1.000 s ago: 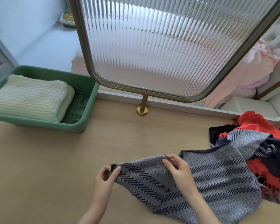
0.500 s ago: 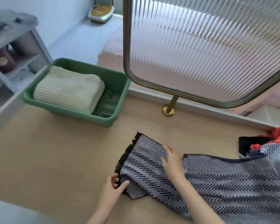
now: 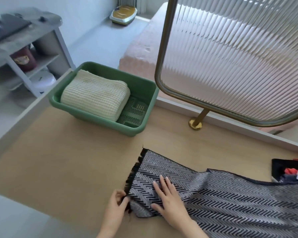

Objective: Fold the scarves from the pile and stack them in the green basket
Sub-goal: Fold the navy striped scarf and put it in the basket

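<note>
Nearest item: our two hands, both at the fringed end of one grey-and-black herringbone scarf (image 3: 230,203). Our left hand (image 3: 116,208) pinches the near corner of that end between thumb and fingertips, by our reading to draw the edge taut and square. Our right hand (image 3: 169,201) lies flat on the cloth just beside it, fingers spread and straight, pressing the weave to the desk (image 3: 67,160) so the end does not slide while the corner is set. Scarf, one: spread along the desk from the dark fringe (image 3: 135,169) rightward, not yet folded, running out toward the pile (image 3: 286,170) at the right edge, where we make out black, red and patterned cloth but cannot count the pieces. We judge the step in hand to be the laying-out before the first fold. Further back, left of centre: green basket (image 3: 127,76), one, on the desk, well apart from the scarf. It holds one cream knitted scarf (image 3: 95,97), folded and pushed to its left side, so perforated floor shows bare on the right; the next one presumably goes on top. Behind the desk: ribbed glass screen (image 3: 239,57), one, on a brass foot (image 3: 195,125). Beyond: pink bed (image 3: 141,48), grey shelf unit (image 3: 21,40) at left, and a yellow-topped object (image 3: 124,13) on the floor, kind uncertain.
</note>
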Tool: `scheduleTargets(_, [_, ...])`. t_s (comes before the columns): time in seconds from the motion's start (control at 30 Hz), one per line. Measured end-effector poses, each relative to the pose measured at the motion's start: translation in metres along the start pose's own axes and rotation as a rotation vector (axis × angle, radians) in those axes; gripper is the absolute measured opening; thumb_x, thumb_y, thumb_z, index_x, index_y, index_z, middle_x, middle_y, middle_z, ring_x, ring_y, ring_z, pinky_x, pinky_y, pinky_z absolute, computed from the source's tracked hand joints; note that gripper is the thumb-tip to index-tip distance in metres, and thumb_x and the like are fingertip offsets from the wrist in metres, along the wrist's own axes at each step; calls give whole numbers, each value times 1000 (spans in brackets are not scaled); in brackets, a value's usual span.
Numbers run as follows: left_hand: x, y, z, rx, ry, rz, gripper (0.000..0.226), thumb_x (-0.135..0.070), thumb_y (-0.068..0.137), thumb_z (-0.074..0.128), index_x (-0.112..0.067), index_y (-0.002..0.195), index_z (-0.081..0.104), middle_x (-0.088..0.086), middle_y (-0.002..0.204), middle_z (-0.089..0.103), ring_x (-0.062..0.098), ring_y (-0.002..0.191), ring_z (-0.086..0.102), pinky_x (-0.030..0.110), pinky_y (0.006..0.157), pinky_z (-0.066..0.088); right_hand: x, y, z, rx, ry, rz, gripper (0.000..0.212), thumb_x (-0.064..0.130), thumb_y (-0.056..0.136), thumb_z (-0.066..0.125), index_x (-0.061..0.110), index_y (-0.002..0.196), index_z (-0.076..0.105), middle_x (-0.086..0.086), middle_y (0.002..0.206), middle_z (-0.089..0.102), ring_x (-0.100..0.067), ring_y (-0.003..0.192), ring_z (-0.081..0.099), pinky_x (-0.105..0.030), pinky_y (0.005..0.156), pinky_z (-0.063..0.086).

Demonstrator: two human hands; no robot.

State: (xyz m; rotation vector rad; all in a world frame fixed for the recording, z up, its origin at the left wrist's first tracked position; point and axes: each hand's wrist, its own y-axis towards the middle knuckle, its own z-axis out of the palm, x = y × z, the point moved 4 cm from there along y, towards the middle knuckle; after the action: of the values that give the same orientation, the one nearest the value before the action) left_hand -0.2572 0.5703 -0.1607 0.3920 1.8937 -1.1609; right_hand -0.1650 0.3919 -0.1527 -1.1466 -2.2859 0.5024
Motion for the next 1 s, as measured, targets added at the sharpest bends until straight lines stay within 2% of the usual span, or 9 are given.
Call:
scheduleTargets(0.07, [11, 8, -28, -103, -109, -78, 12, 0, 91, 58, -6, 96, 49, 10, 92, 61, 23, 92, 56, 33, 92, 44, 22, 9, 2, 19, 16, -31, 88, 83, 65, -1, 44, 144, -15, 10, 152, -31, -17, 140, -31, -29, 109, -18])
scheduleTargets(0.13, [19, 18, -58, -219, -120, -92, 10, -3, 94, 54, -6, 100, 47, 12, 96, 59, 26, 98, 56, 40, 94, 39, 46, 21, -1, 33, 39, -48, 85, 80, 73, 3, 43, 148, -8, 13, 150, -30, -13, 139, -32, -29, 111, -16])
scheduleTargets(0.3, [22, 35, -132, -362, -61, -32, 10, -3, 98, 46, -6, 107, 46, 11, 99, 56, 27, 96, 54, 34, 83, 37, 108, 59, -8, 70, 55, -133, 91, 76, 70, -7, 36, 152, -2, 14, 152, -24, -7, 137, -28, -27, 113, -12])
scheduleTargets(0.43, [8, 42, -185, -396, 79, 74, 14, -7, 98, 47, -7, 112, 51, 8, 98, 61, 25, 86, 57, 24, 67, 40, 154, 96, -5, 89, -28, -201, 105, 77, 61, -23, 28, 153, -6, 8, 148, -30, -19, 143, -26, -30, 109, -18])
scheduleTargets(0.5, [3, 49, -207, -390, 222, 117, 15, -11, 97, 49, -15, 111, 52, 5, 95, 64, 21, 82, 60, 27, 64, 42, 177, 115, -4, 101, -67, -215, 113, 78, 54, -31, 26, 152, -10, 5, 146, -34, -21, 139, -31, -34, 110, -19])
scheduleTargets(0.6, [1, 65, -235, -412, 360, 121, 13, -15, 98, 48, -20, 109, 53, 1, 96, 64, 21, 82, 61, 30, 65, 42, 211, 142, -9, 134, -93, -223, 107, 74, 56, -22, 26, 151, -14, 5, 145, -37, -18, 132, -37, -36, 111, -20])
scheduleTargets(0.73, [-4, 84, -281, -536, 385, 120, 12, -19, 100, 46, -18, 108, 55, -3, 97, 62, 19, 80, 58, 33, 63, 41, 252, 172, -15, 156, -162, -266, 100, 71, 57, -19, 29, 149, -20, 5, 146, -38, -17, 134, -38, -35, 110, -21])
scheduleTargets(0.87, [-5, 109, -323, -586, 499, 124, 11, -23, 99, 49, -21, 105, 57, -3, 97, 67, 20, 79, 61, 33, 59, 43, 281, 202, -13, 121, -278, -262, 70, 63, 94, 7, 29, 143, -29, 1, 146, -41, -22, 136, -37, -39, 111, -22])
scheduleTargets(1.0, [-16, 129, -347, -625, 580, 158, 13, -26, 99, 47, -20, 103, 58, -3, 85, 63, 15, 65, 52, 27, 49, 34, 309, 226, -14, 56, -318, -263, 82, 68, 78, -6, 26, 143, -31, -2, 145, -43, -26, 136, -37, -44, 110, -24])
